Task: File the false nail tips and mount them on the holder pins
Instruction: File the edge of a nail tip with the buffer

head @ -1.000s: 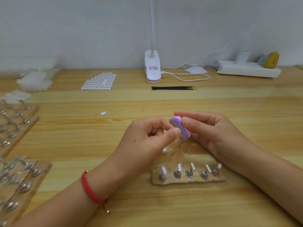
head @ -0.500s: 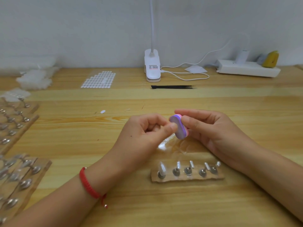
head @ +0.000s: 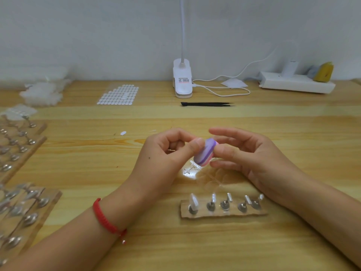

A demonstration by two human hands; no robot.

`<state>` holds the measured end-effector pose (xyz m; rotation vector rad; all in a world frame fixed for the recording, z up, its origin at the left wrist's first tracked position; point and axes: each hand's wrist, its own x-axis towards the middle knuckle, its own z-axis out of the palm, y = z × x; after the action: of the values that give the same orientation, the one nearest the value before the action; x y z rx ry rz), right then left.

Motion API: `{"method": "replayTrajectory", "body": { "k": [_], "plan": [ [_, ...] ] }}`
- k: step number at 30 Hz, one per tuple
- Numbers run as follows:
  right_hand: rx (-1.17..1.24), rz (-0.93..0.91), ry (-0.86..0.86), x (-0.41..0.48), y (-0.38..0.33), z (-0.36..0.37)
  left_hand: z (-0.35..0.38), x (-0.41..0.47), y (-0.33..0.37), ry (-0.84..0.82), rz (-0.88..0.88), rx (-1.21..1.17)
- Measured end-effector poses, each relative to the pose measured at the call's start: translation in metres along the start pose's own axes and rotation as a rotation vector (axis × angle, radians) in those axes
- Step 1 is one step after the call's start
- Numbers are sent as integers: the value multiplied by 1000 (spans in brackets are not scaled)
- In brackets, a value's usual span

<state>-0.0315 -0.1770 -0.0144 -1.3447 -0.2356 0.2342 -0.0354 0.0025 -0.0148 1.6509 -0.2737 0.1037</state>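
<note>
Boards [head: 29, 216]: are sitting at the left edge of the table [head: 195, 247], carrying rows of shiny mounted pieces too blurred to make out.
White heap [head: 42, 93]: is lying at the back left, near the wall.
Sticker sheet [head: 118, 94]: is lying flat just right of the heap. One loose sticker [head: 123, 133] is lying nearer, apart from the sheet.
Left hand [head: 166, 159]: is hovering over the table with its fingers curling in and its thumb tip pressing on the file block. Whether a nail tip is pinched there, I cannot tell. A red bracelet [head: 105, 220] is circling the wrist.
Lamp base [head: 182, 79]: is standing at the back against the wall.
Clear plastic frame [head: 192, 169]: is showing just under the block. Whether it is lying on the table or hanging, I cannot tell.
File block [head: 205, 153]: purple and pink, is tilting between the two hands, above the table.
Tweezers [head: 207, 104]: are lying flat in front of the lamp base.
Holder strip [head: 224, 214]: is lying on the table nearer than the hands, with its pins [head: 229, 197] pointing up. The leftmost pin is carrying a white nail tip [head: 193, 202].
Right hand [head: 250, 159]: is gripping the file block with thumb and curled fingers, the index finger reaching out above it.
Power strip [head: 297, 84]: is sitting at the back right, touching a yellow object [head: 323, 72].
</note>
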Motion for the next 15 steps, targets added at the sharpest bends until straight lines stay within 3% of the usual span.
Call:
{"method": "replayTrajectory", "body": {
  "k": [4, 9, 12, 15],
  "plan": [
    [160, 8, 85, 2, 0, -5, -2, 0, -1, 18, -12, -27],
    [-21, -36, 29, 0, 2, 2, -2, 0, -1, 25, 0, 0],
    [150, -20, 109, 3, 1, -4, -2, -1, -2, 36, 4, 12],
    [119, -18, 81, 3, 1, -4, -2, 0, -2, 60, 2, 4]
  ]
}}
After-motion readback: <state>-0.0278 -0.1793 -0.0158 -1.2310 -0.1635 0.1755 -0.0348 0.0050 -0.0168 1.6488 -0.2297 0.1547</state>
